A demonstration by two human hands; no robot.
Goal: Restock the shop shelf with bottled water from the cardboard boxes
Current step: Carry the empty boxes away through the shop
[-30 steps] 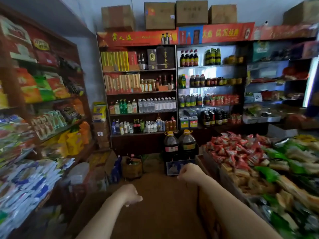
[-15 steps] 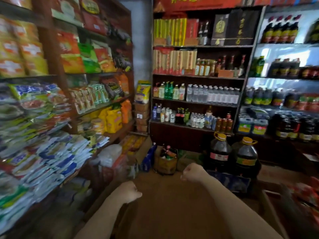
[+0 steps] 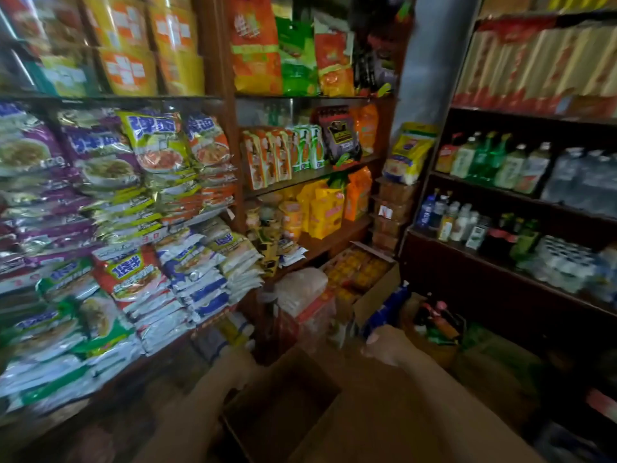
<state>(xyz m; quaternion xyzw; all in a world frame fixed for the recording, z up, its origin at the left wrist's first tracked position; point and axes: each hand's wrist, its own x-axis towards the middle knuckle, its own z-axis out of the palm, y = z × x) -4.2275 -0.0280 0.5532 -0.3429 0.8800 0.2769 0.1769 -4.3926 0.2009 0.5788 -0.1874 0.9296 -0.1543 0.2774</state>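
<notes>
Over cardboard box (image 3: 283, 406), both fists (image 3: 387, 345) curled

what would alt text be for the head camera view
Two bare forearms reach down a cramped shop aisle, left hand and right hand over an open cardboard box. Noodle packets fill the left shelves; bottled water lines the right.

An open cardboard box (image 3: 283, 406) fills the floor directly below, its dim interior open from above. Stacked noodle packets (image 3: 140, 262) bulge out on the left, and a dark bottle shelf (image 3: 494, 262) closes the right. Between them, a carton of orange packs (image 3: 364, 275) and a basket of bottles (image 3: 437, 325) crowd the corner floor.
</notes>
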